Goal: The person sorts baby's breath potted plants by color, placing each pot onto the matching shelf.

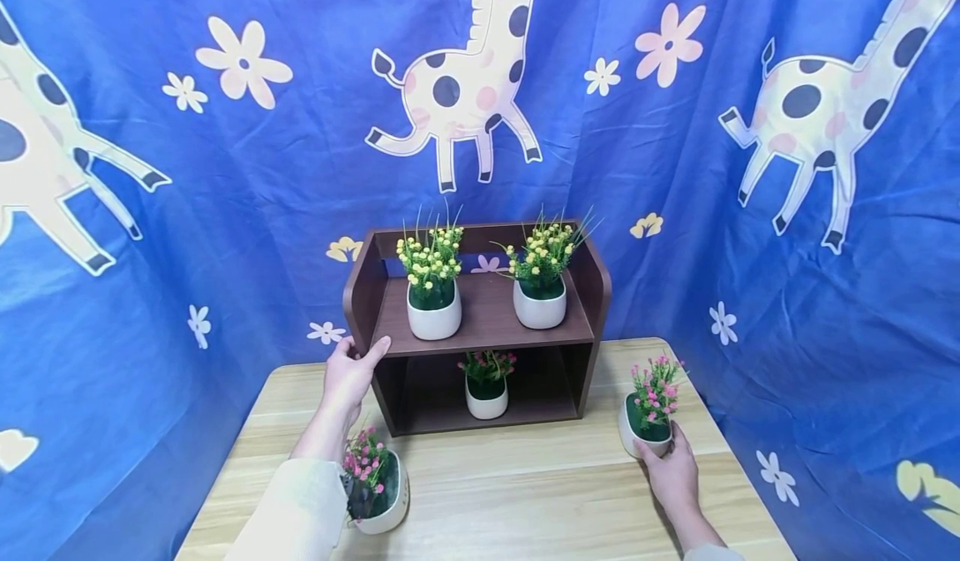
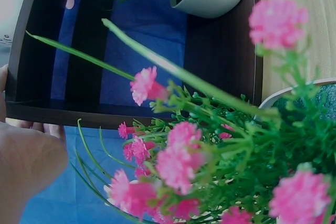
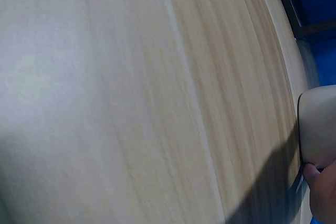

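At the left side of a dark brown two-tier shelf (image 1: 480,347), my left hand (image 1: 351,375) grips the side panel, thumb in front and fingers round the outer face. My right hand (image 1: 672,471) holds a white pot of pink flowers (image 1: 651,411) at the table's right side, thumb and fingers about the pot. In the right wrist view only part of that white pot (image 3: 319,127) and the thumb (image 3: 312,172) show. Another pink-flowered potted plant (image 1: 384,494) stands by my left forearm; its blossoms (image 2: 181,163) fill much of the left wrist view.
Two white pots with yellow flowers (image 1: 435,321) (image 1: 540,309) stand on the upper tier. A pink-flowered pot (image 1: 486,398) sits in the lower compartment. The shelf rests on a light wooden table (image 1: 517,494). Blue giraffe-print cloth (image 1: 300,169) hangs behind and at both sides.
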Tool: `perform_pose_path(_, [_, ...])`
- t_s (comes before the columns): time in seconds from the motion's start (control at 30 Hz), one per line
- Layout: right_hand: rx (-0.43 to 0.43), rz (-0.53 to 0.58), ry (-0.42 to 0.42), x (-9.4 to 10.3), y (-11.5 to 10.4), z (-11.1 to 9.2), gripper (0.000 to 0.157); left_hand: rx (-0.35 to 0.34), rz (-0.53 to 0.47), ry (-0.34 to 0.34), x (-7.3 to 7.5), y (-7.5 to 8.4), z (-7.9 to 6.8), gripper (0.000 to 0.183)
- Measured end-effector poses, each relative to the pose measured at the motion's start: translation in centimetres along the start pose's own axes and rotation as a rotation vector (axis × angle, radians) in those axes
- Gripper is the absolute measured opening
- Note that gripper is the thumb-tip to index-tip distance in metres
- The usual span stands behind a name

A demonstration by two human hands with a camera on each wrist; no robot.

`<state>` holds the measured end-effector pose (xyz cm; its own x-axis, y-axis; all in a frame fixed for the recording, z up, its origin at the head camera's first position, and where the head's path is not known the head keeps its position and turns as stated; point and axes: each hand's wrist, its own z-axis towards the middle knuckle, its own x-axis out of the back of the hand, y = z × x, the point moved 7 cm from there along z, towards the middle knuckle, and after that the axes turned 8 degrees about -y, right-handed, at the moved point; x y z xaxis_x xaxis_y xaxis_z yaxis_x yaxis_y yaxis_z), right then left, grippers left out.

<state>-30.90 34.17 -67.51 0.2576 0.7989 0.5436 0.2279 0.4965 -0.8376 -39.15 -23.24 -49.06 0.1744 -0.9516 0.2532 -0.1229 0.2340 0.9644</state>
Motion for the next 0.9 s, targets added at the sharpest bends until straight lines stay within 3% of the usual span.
perform_pose_path(0.4, [0.023,0.091,-0.007,-1.2,-1.3,-1.4,0.093,0.001,-0.005,-0.003,-0.1,-0.1,0.1,0.062])
perform_pose_path(0.9, [0.067,0.159,-0.044,-4.1,-2.2,-3.9,0.093,0.0,-0.002,-0.008,-0.1,-0.1,0.2,0.064])
